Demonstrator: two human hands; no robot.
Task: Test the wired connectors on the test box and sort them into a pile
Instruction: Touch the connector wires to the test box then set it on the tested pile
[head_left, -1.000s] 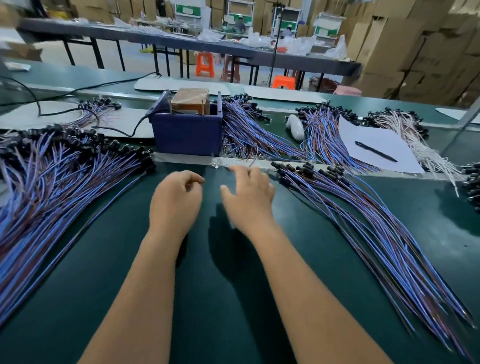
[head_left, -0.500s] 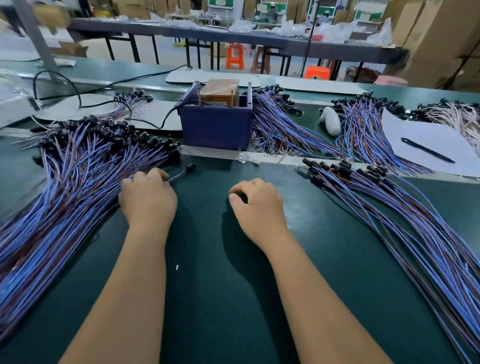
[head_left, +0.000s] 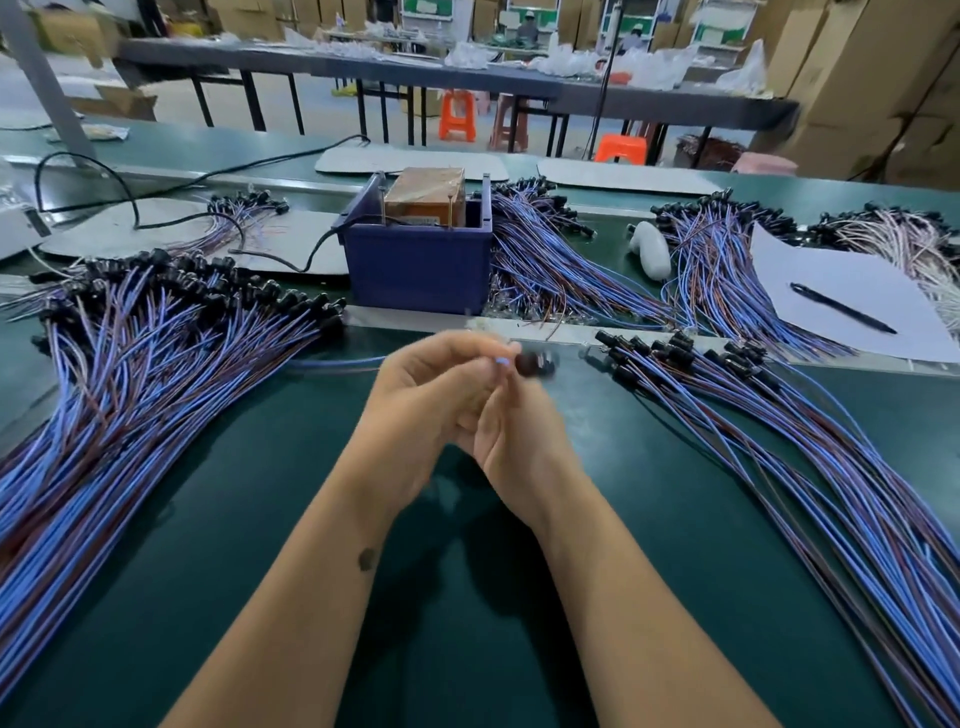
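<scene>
Both hands meet over the middle of the green mat, just in front of the blue test box (head_left: 418, 265). My left hand (head_left: 426, 395) pinches the blue wire of one wired connector (head_left: 535, 362), whose black plug sticks out past the fingertips. My right hand (head_left: 519, 441) is curled against the left, its fingers at the same wire just behind the plug. The wire trails left towards the big left pile (head_left: 130, 374). A second fanned pile (head_left: 779, 441) lies on the right.
More wire bundles (head_left: 545, 270) lie behind the box and further right (head_left: 711, 270). A white sheet (head_left: 852, 296) with a black pen (head_left: 841, 307) sits at the right. A black cable (head_left: 135, 208) runs at the back left; a metal rail (head_left: 675, 343) crosses the bench.
My left hand took one connector from the left pile and brought it to the centre. My right hand rose from the mat to meet it. The head turned slightly left.
</scene>
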